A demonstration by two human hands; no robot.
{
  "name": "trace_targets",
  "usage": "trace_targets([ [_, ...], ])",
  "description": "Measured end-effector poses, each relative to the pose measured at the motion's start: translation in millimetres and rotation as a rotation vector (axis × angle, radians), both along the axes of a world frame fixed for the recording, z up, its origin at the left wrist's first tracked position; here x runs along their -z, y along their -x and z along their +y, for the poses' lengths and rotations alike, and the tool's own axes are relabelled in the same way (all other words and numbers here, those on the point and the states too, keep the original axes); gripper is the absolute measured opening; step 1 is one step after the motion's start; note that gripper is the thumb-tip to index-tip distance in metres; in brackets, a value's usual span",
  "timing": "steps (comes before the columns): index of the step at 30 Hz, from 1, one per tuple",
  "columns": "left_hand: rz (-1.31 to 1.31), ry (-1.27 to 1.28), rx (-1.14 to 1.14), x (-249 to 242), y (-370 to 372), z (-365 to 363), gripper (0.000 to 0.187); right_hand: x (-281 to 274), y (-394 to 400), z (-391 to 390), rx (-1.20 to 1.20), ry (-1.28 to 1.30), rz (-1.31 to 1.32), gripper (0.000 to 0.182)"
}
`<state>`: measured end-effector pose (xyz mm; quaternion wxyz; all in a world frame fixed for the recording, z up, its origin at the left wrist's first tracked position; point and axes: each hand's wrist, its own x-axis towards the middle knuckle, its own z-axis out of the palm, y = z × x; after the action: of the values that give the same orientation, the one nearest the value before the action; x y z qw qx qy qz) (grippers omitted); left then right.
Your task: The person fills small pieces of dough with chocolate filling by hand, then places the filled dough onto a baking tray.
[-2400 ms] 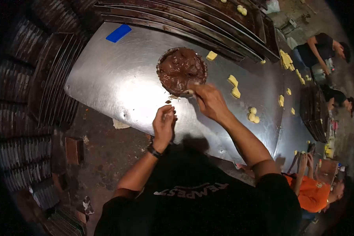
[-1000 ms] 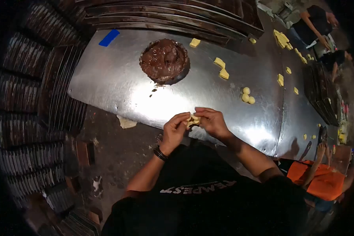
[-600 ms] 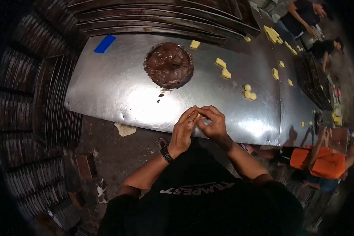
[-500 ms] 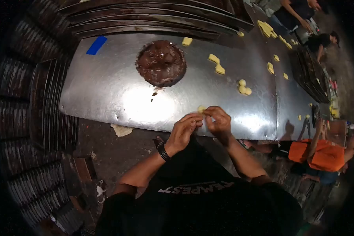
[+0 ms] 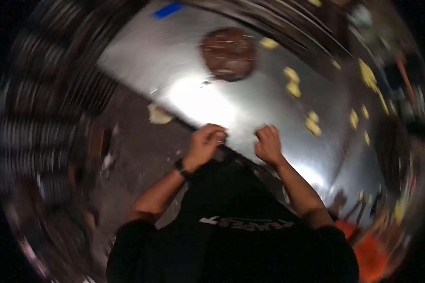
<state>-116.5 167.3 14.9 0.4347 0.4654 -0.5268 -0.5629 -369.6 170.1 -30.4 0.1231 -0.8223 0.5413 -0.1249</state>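
My left hand (image 5: pixel 206 145) is over the near edge of the metal table (image 5: pixel 141 52), its fingers curled toward the thumb. Whatever may be inside it is hidden. To its right and apart from it, my right hand (image 5: pixel 268 145) hovers over the table with fingers folded in; its contents cannot be seen either. A round mass of dark brown, glossy paste (image 5: pixel 229 53) lies farther back. Small pale yellow dough balls (image 5: pixel 312 123) sit right of my right hand, and folded yellow dough pieces (image 5: pixel 293 82) lie behind them. The picture is smeared by motion.
Dark trays (image 5: pixel 293 23) are stacked along the far side, and more racks of trays (image 5: pixel 33 113) stand at left. A blue strip (image 5: pixel 167 10) lies at the table's far corner. Yellow dough strips (image 5: pixel 367 74) lie at right. A person in orange (image 5: pixel 370 254) is at lower right.
My view has turned, so the table now slants down to the right. My hands, close together around a small yellow dough ball before, have moved apart; that ball is no longer visible between them.
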Motion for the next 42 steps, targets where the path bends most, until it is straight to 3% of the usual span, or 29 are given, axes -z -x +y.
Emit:
trace_targets([
  [3, -0.08, 0.059, -0.093, -6, -12, 17, 0.018, 11, 60, 3, -0.422, -0.072, -0.132, 0.025],
  [6, -0.129, -0.03, -0.201, 4, -28, 35, 0.022, -2, 62, -34, -0.249, 0.07, -0.13, 0.014],
  [9, -0.128, -0.104, -0.243, -1, -32, 39, 0.02, 11, 24, -57, 0.145, 0.211, -0.095, 0.012],
  [12, -0.082, -0.001, -0.24, 6, -32, 25, 0.016, 4, -10, -28, 0.031, 0.222, -0.063, 0.013],
  [16, 0.063, 0.05, -0.104, -15, -48, -10, 0.017, -2, 30, 8, -0.091, 0.277, -0.125, 0.007],
  [19, 0.019, 0.004, -0.019, -16, -64, -24, 0.02, 15, 49, -14, 0.278, 0.261, -0.092, 0.007],
  [20, 0.026, -0.022, 0.041, -17, -64, -30, 0.021, 30, 48, -25, 0.429, 0.219, -0.194, 0.009],
  [21, 0.007, -0.015, 0.098, -17, -66, -36, 0.022, 65, 63, -26, 0.625, 0.039, -0.5, 0.009],
  [22, -0.009, -0.005, 0.17, -16, -71, -41, 0.023, 59, 37, -24, 0.665, 0.261, -0.491, 0.009],
  [23, -0.044, 0.063, 0.214, -7, -71, -47, 0.025, 53, 23, -14, 0.713, 0.187, -0.666, 0.012],
  [24, -0.005, -0.04, 0.24, -25, -69, -52, 0.025, 24, 13, -7, 0.415, 0.348, -0.216, 0.011],
  [26, -0.02, 0.054, 0.292, -26, -58, -67, 0.023, -2, 20, 17, 0.275, 0.302, -0.148, 0.008],
  [30, 0.046, -0.012, 0.449, -27, -23, -90, 0.021, 3, 39, -4, 0.737, 0.392, -0.131, 0.008],
  [32, 0.05, -0.014, 0.49, -28, 9, -97, 0.02, 17, 35, -9, 0.756, 0.317, -0.206, 0.008],
  [36, 0.013, -0.094, 0.576, -30, 78, -117, 0.023, -17, 28, 23, 0.562, 0.151, -0.273, 0.016],
  [39, 0.074, -0.344, 0.683, -20, 138, -136, 0.049, -39, 72, 29, 0.554, -0.376, -0.459, 0.015],
  [40, 0.1, -0.436, 0.704, -15, 163, -143, 0.055, -36, 95, 21, 0.634, -0.596, -0.824, 0.014],
  [42, 0.015, -0.356, 0.751, 4, 209, -159, 0.063, -30, 139, -2, 0.748, -0.438, -1.173, 0.019],
])
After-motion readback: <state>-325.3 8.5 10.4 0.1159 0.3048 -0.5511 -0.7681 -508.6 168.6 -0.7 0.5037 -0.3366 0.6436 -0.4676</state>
